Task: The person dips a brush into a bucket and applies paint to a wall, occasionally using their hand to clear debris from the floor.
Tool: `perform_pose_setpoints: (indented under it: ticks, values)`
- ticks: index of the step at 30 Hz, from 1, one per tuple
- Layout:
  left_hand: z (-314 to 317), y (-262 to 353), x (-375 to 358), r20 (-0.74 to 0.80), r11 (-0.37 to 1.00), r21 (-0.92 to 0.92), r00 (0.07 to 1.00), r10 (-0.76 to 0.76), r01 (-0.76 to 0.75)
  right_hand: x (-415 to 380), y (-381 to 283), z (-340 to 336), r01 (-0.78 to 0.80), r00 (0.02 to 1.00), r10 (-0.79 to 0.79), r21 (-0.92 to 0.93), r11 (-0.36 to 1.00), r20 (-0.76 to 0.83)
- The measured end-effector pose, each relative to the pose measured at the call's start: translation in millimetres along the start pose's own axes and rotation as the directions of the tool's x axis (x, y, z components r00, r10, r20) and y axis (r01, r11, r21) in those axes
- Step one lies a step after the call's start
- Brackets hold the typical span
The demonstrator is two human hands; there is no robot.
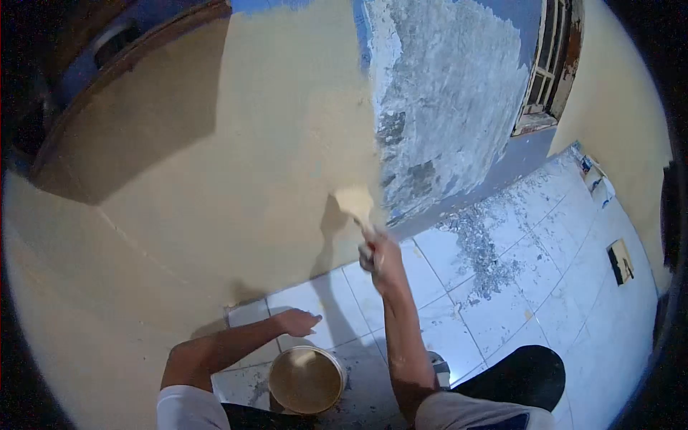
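Against wall, right hand (378,255) angles brush (356,203) up-left (bristles uppermost).

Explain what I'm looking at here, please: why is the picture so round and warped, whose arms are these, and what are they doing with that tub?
There is no machine here: a person wears a wide-angle camera on the head, looking down at their own arms, which bends the edges of the picture. The right hand grips a paintbrush whose bristles press against the wall at the edge of the cream paint. Beyond it lies a scraped, grey-blue patch. The left hand is held open above the tiled floor, holding nothing; whether its fingers touch the tiles is unclear. Just below it stands an open bucket of cream paint. Debris lies scattered on the tiles, and a window frame shows at upper right.
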State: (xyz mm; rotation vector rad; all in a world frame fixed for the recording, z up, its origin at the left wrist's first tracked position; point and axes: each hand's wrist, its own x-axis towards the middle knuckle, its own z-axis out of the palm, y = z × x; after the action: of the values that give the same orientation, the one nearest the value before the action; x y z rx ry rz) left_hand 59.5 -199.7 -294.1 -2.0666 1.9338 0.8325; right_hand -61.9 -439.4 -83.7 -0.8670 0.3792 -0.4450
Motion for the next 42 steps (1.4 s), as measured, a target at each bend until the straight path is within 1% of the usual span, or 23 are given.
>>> perform_pose_setpoints:
  ticks: [1,3,4,5,7,9,11,14,17,18,20,21,23,24,27,29,32,33,35,37,40,41,42]
  values:
    - [-7.5,3.6,-3.6,0.012,1.0,-0.022,1.0,0.007,-0.007,5.4,-20.5,11.9,0.068,0.996,-0.067,-0.015,0.998,0.051]
    - [-16.1,15.6,-5.2,0.102,0.999,-0.024,0.995,-0.018,0.021,27.8,-57.7,24.0,0.154,0.971,-0.141,-0.052,0.987,0.194]
    - [-21.3,13.3,-6.3,0.146,0.999,-0.014,0.988,-0.042,0.044,28.3,-75.4,35.0,0.208,0.965,-0.197,-0.052,0.977,0.175]
    - [-17.1,9.8,-6.8,0.161,1.0,0.014,0.987,-0.029,0.027,25.3,-92.6,48.5,0.258,0.956,-0.248,-0.05,0.965,0.155]
    - [-19.5,9.0,-6.5,0.167,0.999,0.009,0.985,-0.047,0.046,27.6,-124.7,72.0,0.359,0.9,-0.343,-0.01,0.933,0.269]
    - [-10.5,5.6,-1.3,0.157,0.999,0.021,0.986,-0.053,0.051,32.7,-155.5,101.5,0.463,0.84,-0.449,0.027,0.886,0.306]
    - [-24.1,14.2,-4.1,0.145,0.998,0.008,0.988,-0.056,0.055,43.4,-191.5,123.3,0.561,0.72,-0.522,0.059,0.826,0.457]
    - [-22.9,11.3,2.0,0.129,1.0,0.002,0.991,-0.03,0.03,41.1,-228.7,139.4,0.595,0.64,-0.547,0.103,0.797,0.54]
    - [-7.0,3.6,8.3,0.09,1.0,-0.01,0.996,-0.004,0.005,37.1,-210.8,130.9,0.613,0.723,-0.59,0.059,0.788,0.36]
    - [-1.6,0.4,8.2,0.077,1.0,-0.016,0.997,-0.002,0.003,41.9,-194.2,120.8,0.58,0.756,-0.55,0.026,0.814,0.356]
    - [-19.6,9.1,-6.3,0.103,1.0,-0.006,0.995,-0.013,0.013,75.3,-137.0,82.6,0.487,0.839,-0.443,-0.071,0.871,0.315]
    - [-25.5,14.9,-7.9,0.112,1.0,-0.004,0.994,-0.013,0.014,67.0,-112.9,68.9,0.311,0.905,-0.286,-0.031,0.95,0.316]
    - [-13.8,7.6,-5.8,0.071,1.0,0.009,0.997,0.012,-0.013,59.4,-59.9,34.9,0.155,0.965,-0.156,0.023,0.988,0.209]
    - [-8.5,3.6,-6.2,0.055,1.0,0.017,0.998,0.024,-0.025,52.9,-38.9,17.6,0.088,0.98,-0.088,0.004,0.996,0.18]
    - [-5.1,1.9,-3.5,0.101,1.0,0.018,0.995,0.003,-0.005,39.4,25.0,-42.9,-0.094,0.992,0.098,-0.051,0.994,0.074]
    - [-5.2,3.9,-1.1,0.075,0.999,0.035,0.997,0.011,-0.013,26.5,42.4,-61.5,-0.165,0.985,0.169,-0.121,0.979,0.022]
    - [-19.3,13.6,-1.6,0.05,0.999,0.041,0.999,-0.022,0.02,14.6,34.1,-50.5,-0.053,0.998,0.051,-0.126,0.991,-0.021]
    - [-21.6,19.7,-1.7,0.049,0.999,0.035,0.998,-0.026,0.024,18.4,25.6,-40.0,0.008,0.998,-0.016,-0.112,0.994,-0.065]
    - [-21.1,25.2,2.8,0.096,0.999,0.042,0.995,-0.016,0.012,8.5,-32.2,0.6,0.136,0.991,-0.133,-0.14,0.981,0.031]
    - [-17.4,26.8,8.9,0.105,0.999,0.052,0.994,0.002,-0.007,28.9,-72.7,30.1,0.293,0.952,-0.277,-0.125,0.948,0.132]
    - [-13.6,22.6,10.8,0.087,0.998,0.055,0.996,0.017,-0.022,34.0,-140.8,86.3,0.503,0.834,-0.477,-0.03,0.863,0.278]
    - [-24.0,28.9,6.7,0.091,0.999,0.043,0.996,0.017,-0.021,38.7,-158.6,101.5,0.552,0.79,-0.528,0.013,0.834,0.312]
    - [-28.5,33.8,4.3,0.098,0.999,0.028,0.995,0.021,-0.024,43.4,-178.5,116.5,0.562,0.759,-0.536,0.043,0.826,0.369]
